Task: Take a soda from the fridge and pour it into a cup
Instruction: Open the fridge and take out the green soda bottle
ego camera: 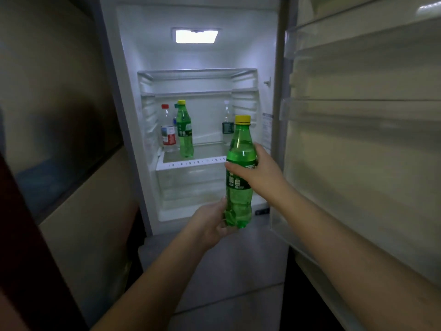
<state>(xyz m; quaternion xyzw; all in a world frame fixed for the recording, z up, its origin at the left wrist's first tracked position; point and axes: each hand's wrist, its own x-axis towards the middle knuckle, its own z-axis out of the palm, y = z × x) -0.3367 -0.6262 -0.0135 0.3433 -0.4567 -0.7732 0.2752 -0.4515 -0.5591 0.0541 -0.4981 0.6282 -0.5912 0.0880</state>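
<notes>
Soda bottle out of the fridge, held in both hands in front of the open compartment.

The right hand [259, 174] wraps around the label band of the green soda bottle [239, 173], thumb across the front, carrying it upright with its yellow cap [242, 119] on; the left hand [211, 223] cups the base from below, fingers curled under it, probably to steady the weight or take the bottle over. The bottle hangs clear of the shelf [191, 162], just outside the lit fridge [195, 56], whose door [362, 139] stands open at the right. Inside stand a second green bottle [185, 132], a red-capped water bottle [168, 130] just beside it, and a clear bottle [228, 125] well apart at the right. No cup is in view, so pouring looks some way off.
</notes>
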